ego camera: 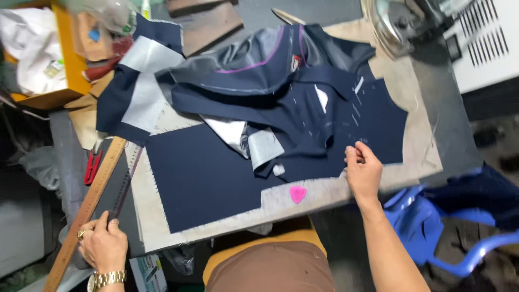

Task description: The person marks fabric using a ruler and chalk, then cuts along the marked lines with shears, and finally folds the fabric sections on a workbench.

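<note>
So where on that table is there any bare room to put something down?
Flat navy cloth between the wooden ruler and pink chalk is free, as is the pale board edge past the right hand. The garment heap crowds the top.

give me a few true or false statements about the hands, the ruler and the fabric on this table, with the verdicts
1. The left hand rests on the long wooden ruler. True.
2. The right hand holds the pink chalk piece. False: the chalk lies alone on the pale table pad, apart from that hand, which pinches the edge of the navy fabric.
3. Red snips lie to the left of the ruler. True.
4. The navy fabric is rolled up in a tube. False: it lies spread flat, with other cut pieces piled on its far side.
5. A blue plastic chair stands under the right arm. True.
</note>
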